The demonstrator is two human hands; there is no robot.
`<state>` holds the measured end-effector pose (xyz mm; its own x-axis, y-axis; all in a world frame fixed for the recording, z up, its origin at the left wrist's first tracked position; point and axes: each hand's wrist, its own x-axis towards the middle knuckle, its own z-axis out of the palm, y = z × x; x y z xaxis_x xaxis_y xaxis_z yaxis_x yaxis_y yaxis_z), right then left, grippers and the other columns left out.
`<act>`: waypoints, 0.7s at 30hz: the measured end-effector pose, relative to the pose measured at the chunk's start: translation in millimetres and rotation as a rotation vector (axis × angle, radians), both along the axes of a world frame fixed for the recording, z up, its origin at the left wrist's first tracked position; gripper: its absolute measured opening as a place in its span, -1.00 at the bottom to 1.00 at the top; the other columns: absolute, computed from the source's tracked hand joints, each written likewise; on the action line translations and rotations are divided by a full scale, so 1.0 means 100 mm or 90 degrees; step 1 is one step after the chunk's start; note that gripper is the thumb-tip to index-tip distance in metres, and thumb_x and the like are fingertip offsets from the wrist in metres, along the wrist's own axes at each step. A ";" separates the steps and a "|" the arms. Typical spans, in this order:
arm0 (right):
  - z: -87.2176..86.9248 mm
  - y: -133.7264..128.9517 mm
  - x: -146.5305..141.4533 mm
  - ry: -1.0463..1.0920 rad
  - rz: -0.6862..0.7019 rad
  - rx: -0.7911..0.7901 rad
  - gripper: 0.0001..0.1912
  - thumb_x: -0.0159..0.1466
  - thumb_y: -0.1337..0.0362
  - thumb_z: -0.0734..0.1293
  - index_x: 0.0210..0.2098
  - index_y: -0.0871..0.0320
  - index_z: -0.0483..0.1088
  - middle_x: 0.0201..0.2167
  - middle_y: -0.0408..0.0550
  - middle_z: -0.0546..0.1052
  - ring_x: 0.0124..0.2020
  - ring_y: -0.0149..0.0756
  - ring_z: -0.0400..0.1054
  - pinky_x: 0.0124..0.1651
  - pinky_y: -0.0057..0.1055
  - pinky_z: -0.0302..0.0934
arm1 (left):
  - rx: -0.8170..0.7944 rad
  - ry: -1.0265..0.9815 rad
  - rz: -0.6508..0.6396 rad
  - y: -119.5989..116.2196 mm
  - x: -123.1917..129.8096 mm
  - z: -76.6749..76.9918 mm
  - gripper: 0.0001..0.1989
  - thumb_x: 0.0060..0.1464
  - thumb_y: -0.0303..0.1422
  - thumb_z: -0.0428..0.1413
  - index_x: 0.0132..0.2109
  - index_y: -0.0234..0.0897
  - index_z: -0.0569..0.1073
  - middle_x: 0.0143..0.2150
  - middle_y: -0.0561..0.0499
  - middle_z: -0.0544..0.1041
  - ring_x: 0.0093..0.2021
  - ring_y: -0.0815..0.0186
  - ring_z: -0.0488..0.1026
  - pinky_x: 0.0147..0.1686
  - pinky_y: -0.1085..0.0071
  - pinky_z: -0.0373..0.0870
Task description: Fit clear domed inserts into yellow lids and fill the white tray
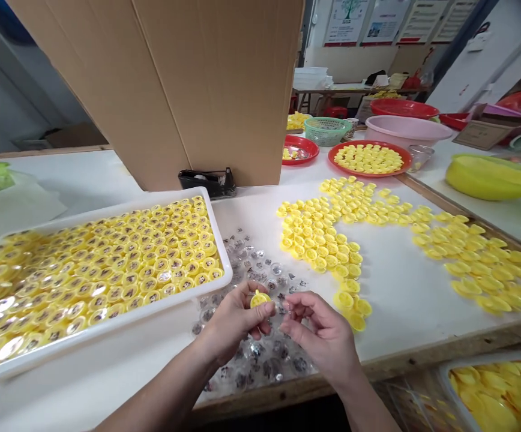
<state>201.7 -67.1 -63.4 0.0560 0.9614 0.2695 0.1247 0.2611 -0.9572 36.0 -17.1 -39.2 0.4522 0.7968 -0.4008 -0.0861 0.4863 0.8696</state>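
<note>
My left hand [242,315] pinches a small round yellow plastic case [259,299] between thumb and fingers, its open face turned up. Close by on the right, my right hand [321,333] has thumb and fingertips drawn together; a small clear piece seems to be between them, too faint to make out. Under both hands lie many loose clear plastic discs [269,366] with dark printed pictures. Right of them, rows of yellow cases [319,240] spread over the white table. On the left, a white tray [224,261] is filled with yellow cases that have pictures in their centres.
A tall cardboard sheet [206,78] stands behind a black tape dispenser [209,182]. Further back are a red tray [332,157] of yellow pieces, a green basket [327,129] and a pink basin [407,129]. A yellow-green bowl [490,180] sits right. Below the wooden edge is a bin of yellow parts [503,390].
</note>
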 end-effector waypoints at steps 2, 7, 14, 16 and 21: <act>0.01 0.02 -0.04 -0.034 0.001 0.014 -0.67 0.16 0.31 0.40 -0.08 0.01 0.35 -0.34 -0.16 0.42 -0.39 -0.39 0.33 -0.32 -0.45 0.31 | -0.024 -0.033 0.025 -0.02 -0.03 0.02 -0.53 -0.06 -0.20 0.24 -0.05 -0.28 0.31 -0.42 0.09 0.42 -0.55 0.47 0.37 -0.61 0.59 0.21; 0.09 0.05 -0.13 -0.166 -0.025 0.060 -0.68 0.18 0.32 0.38 -0.07 0.05 0.35 -0.33 -0.14 0.44 -0.39 -0.37 0.35 -0.30 -0.42 0.31 | -0.112 -0.148 0.087 -0.05 -0.10 0.05 -0.59 0.10 -0.15 0.08 -0.01 -0.36 0.36 -0.31 -0.08 0.49 -0.39 0.35 0.48 -0.40 0.47 0.41; 0.26 0.10 -0.15 -0.304 0.012 0.091 -0.64 0.18 0.42 0.32 -0.04 0.02 0.34 -0.17 -0.11 0.50 -0.20 -0.29 0.40 -0.11 -0.38 0.32 | -0.107 -0.148 0.075 -0.07 -0.11 -0.02 -0.65 0.09 -0.25 0.12 -0.03 -0.38 0.37 -0.35 -0.07 0.48 -0.46 0.41 0.42 -0.49 0.54 0.36; 0.30 0.13 -0.16 -0.335 0.025 0.098 -0.64 0.18 0.44 0.31 -0.04 0.03 0.35 -0.16 -0.11 0.51 -0.18 -0.28 0.41 -0.10 -0.38 0.33 | -0.102 -0.161 0.081 -0.09 -0.09 -0.02 -0.66 0.07 -0.25 0.15 -0.06 -0.37 0.37 -0.32 -0.05 0.47 -0.44 0.44 0.40 -0.46 0.55 0.37; 0.33 0.17 -0.20 -0.370 0.023 0.143 -0.74 0.22 0.46 0.25 -0.13 0.05 0.37 -0.16 -0.06 0.49 -0.10 -0.25 0.38 -0.03 -0.33 0.29 | -0.103 -0.185 0.102 -0.14 -0.05 0.02 -0.67 0.02 -0.25 0.20 -0.12 -0.34 0.35 -0.34 0.01 0.44 -0.40 0.44 0.41 -0.36 0.48 0.42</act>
<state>181.6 -50.2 -30.2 -0.1912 0.8764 0.4420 0.5960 0.4614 -0.6571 30.9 -31.5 -37.7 0.4404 0.8038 -0.3998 -0.4048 0.5753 0.7108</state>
